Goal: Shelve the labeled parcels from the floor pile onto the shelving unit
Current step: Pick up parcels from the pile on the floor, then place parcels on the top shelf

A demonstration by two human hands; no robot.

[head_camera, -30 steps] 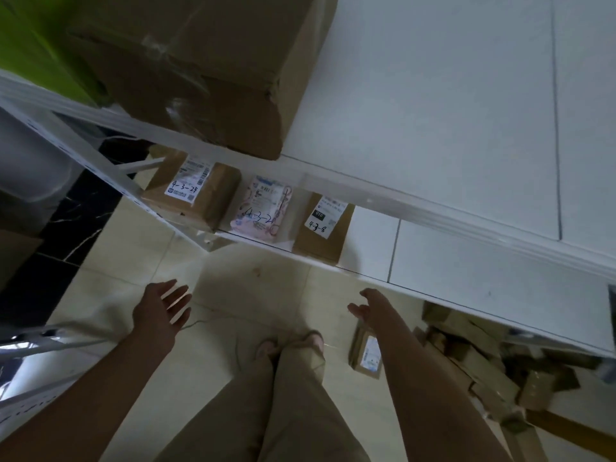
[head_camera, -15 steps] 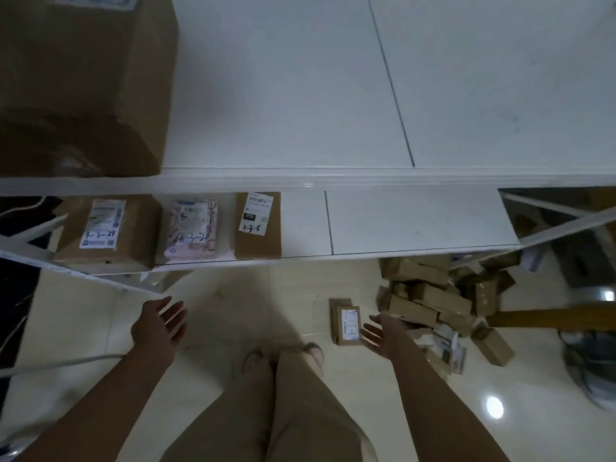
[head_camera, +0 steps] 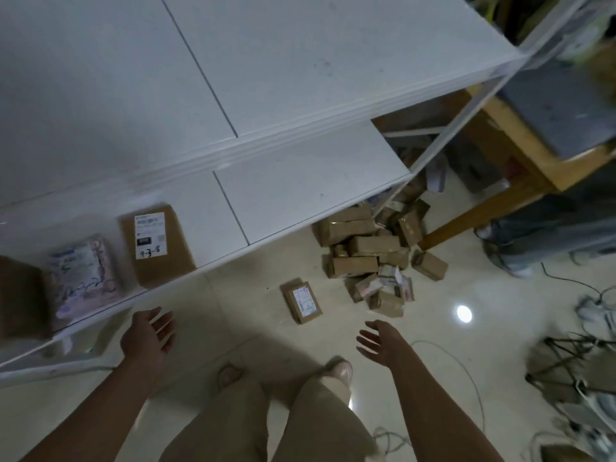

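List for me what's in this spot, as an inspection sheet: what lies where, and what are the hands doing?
Surface: white shelves, with the lower one bare at its right; glossy tiled floor.
Job's things: parcel marked 4-3-8, pink parcel and brown box on the lower shelf; pile of parcels on the floor by the shelf's corner; one labeled parcel lying apart from the pile.
Clutter: folding stand at the right.
Hands: left hand and right hand open, holding nothing.
Cables: white cable curving over the floor; more cords at the right.
Surroundings: wooden table; another person's legs.
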